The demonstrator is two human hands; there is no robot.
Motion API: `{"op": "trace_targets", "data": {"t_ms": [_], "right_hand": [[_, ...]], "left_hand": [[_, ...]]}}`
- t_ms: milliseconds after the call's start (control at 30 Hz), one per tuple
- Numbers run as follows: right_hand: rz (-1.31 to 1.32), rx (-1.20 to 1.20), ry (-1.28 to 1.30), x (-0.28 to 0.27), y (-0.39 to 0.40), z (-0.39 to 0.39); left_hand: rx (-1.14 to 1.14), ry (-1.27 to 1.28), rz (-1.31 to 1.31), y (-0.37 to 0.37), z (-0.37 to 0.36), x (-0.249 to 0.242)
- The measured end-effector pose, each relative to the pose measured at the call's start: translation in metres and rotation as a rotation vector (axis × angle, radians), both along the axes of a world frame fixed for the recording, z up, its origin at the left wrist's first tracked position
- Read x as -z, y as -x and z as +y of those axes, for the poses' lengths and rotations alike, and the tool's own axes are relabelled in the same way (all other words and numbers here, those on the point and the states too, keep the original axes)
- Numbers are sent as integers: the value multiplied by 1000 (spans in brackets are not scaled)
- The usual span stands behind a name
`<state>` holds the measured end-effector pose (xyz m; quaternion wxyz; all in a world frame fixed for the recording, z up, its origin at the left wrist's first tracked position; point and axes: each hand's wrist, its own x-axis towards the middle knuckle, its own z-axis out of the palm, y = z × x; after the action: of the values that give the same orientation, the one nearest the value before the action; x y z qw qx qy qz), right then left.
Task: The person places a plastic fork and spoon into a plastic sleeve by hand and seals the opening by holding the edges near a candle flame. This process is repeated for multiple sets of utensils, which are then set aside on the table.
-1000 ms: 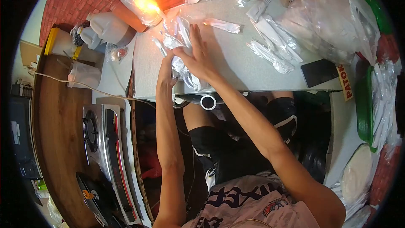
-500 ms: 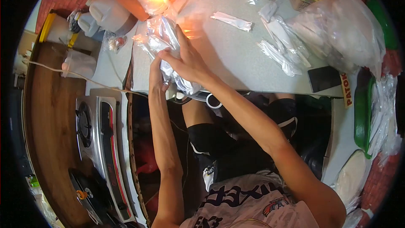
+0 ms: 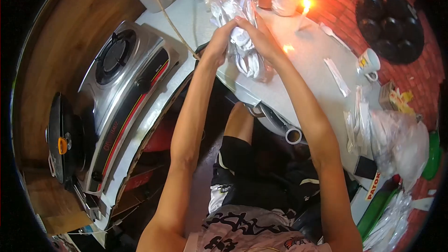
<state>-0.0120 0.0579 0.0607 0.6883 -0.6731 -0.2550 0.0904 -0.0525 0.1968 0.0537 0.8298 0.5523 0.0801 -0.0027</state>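
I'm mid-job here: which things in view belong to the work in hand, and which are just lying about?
Part of the work:
bundle of wrapped cutlery, held by left hand and right hand
loose cutlery packs, likely
lit candle, perhaps

Seemingly just lying about:
mug
gas stove
dark hollowed pan

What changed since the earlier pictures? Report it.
The view has turned left. The left hand and right hand have carried the plastic-wrapped bundle leftward, away from the lit candle. Nothing was visibly let go; both hands keep hold. The mug and phone stay on the table.
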Motion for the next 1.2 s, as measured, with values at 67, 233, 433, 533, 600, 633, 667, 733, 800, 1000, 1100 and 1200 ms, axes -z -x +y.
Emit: {"op": "trace_targets", "data": {"t_ms": [67,233,433,533,600,633,667,733,800,1000,1100,1200], "right_hand": [[87,-124,33,-6,-11,18],[-89,-46,259,11,-72,96],[-188,128,550,5,-67,118],[-478,121,402,-5,-32,57],[-441,151,369,-9,-12,-7],[-412,216,332,-5,-4,-39],[-494,380,412,0,1,-74],[-598,629,743,13,3,-149],[-680,832,1102,36,5,-214],[-304,703,1353,43,-11,-263],[-380,772,1194,44,-51,-261],[-658,763,1134,46,-100,-266]], "left_hand": [[-48,-18,-18,-10,26,0],[-283,-136,23,-50,95,9],[-326,16,109,-74,151,28],[-395,-28,54,-43,128,5],[-442,-89,-34,-17,102,-2],[-429,-74,-28,-18,89,-15],[-547,-186,171,-19,77,-29],[-657,-291,377,-10,70,-25],[-508,-428,-228,10,69,0],[-299,-939,-387,1,25,58],[-472,-1394,-509,2,1,77],[-484,-1488,-568,5,-7,74]]}}
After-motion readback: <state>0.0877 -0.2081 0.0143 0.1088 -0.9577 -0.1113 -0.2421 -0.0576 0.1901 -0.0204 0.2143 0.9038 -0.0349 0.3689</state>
